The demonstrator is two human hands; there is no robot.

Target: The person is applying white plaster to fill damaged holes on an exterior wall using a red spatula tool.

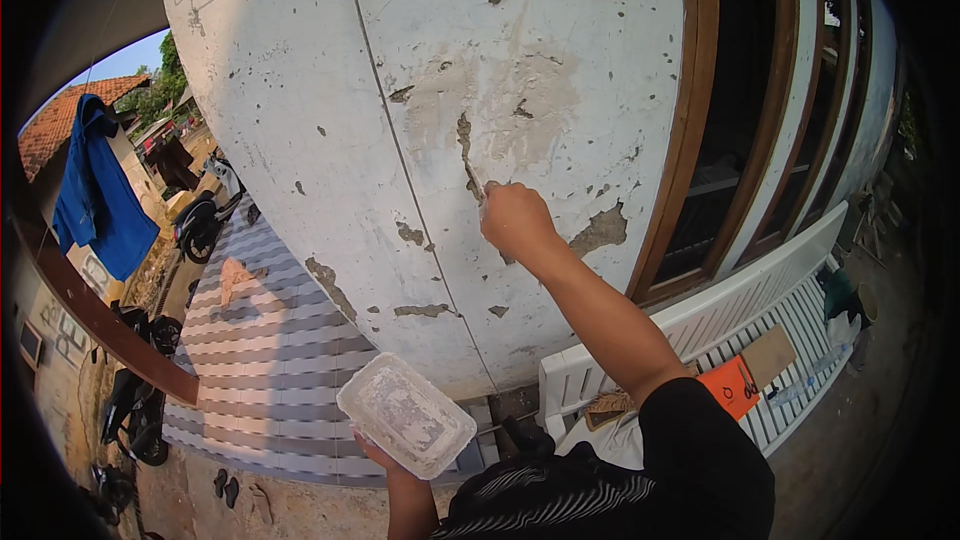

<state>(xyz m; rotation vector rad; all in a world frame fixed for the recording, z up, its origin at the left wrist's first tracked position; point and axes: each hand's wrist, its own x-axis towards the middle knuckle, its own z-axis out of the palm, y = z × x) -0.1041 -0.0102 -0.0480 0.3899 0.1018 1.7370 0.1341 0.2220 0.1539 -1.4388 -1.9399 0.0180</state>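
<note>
Both hands are well apart and busy: the right hand (pixel 514 220) is raised and closed around a small tool (pixel 474 183) whose tip meets a crack (pixel 464 145) in the peeling white wall (pixel 300 90), while the left hand (pixel 378 455), low in the view, grips from beneath a rectangular plastic container (pixel 406 414) smeared with pale filler. Around them lie a brown-framed window (pixel 740 110) to the right, a white slatted bench (pixel 720 330) carrying an orange packet (pixel 730 388), a striped tiled floor (pixel 250 360), parked motorbikes (pixel 200 220) and a hanging blue cloth (pixel 95 195).

Right hand (pixel 515 220) raised, fist closed; left hand (pixel 385 460) low, cupped.
</note>
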